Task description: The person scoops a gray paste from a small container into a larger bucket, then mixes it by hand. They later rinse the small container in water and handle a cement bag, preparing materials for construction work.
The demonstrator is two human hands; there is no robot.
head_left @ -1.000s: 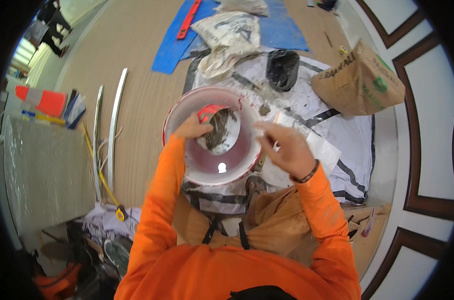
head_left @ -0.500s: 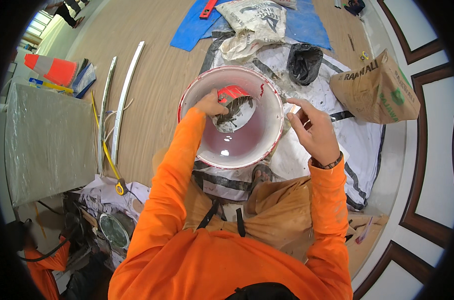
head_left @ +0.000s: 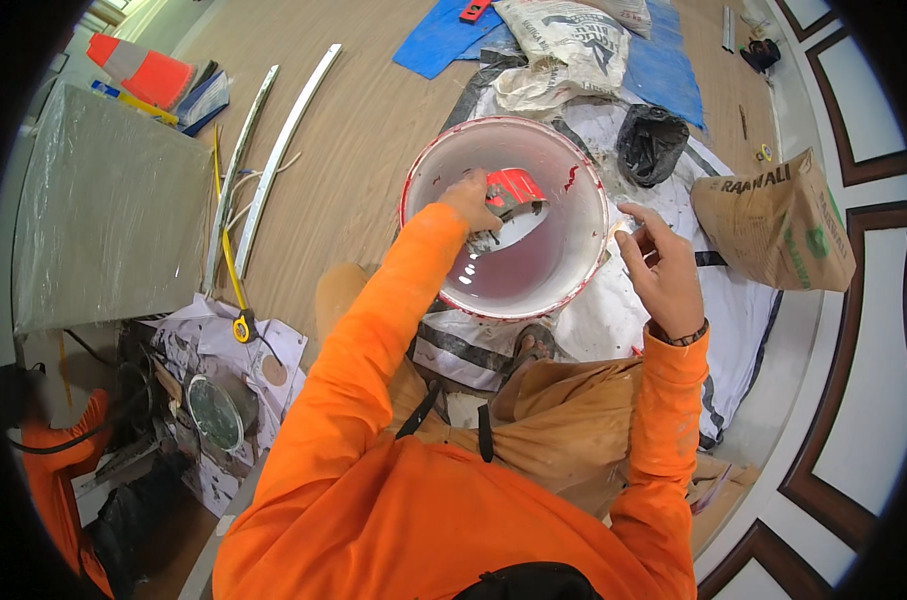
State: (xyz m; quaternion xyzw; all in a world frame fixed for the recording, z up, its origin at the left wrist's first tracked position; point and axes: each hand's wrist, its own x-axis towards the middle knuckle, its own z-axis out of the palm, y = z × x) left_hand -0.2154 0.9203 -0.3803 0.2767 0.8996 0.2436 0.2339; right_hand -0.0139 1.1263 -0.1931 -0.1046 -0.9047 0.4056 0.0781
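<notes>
My left hand [head_left: 471, 203] grips the rim of a small red tub [head_left: 517, 185], thumb on the near side. Dark grey smears mark the tub, which tilts inside a large white bucket [head_left: 591, 262] with a red-stained rim. Cloudy pinkish water [head_left: 504, 277] lies in the bucket; the tub's lower part is down at the water, so its underside is hard to make out. Just right of the bucket's rim, my right hand [head_left: 666, 275] is held in the air, fingers bent and apart, with nothing visible in it.
Beyond the bucket lie a white sack [head_left: 564, 50] and a black plastic bag [head_left: 652, 145]. A brown paper sack [head_left: 774, 220] stands right, near the panelled wall. Left are metal strips [head_left: 286, 160], a yellow tape measure [head_left: 244, 325], a wrapped box [head_left: 104, 210] and another person's orange sleeve [head_left: 69, 455].
My left hand has tipped the tub, so less of its smeared inside shows. The whole scene has shifted rightward in the view. My right hand stays beside the bucket.
</notes>
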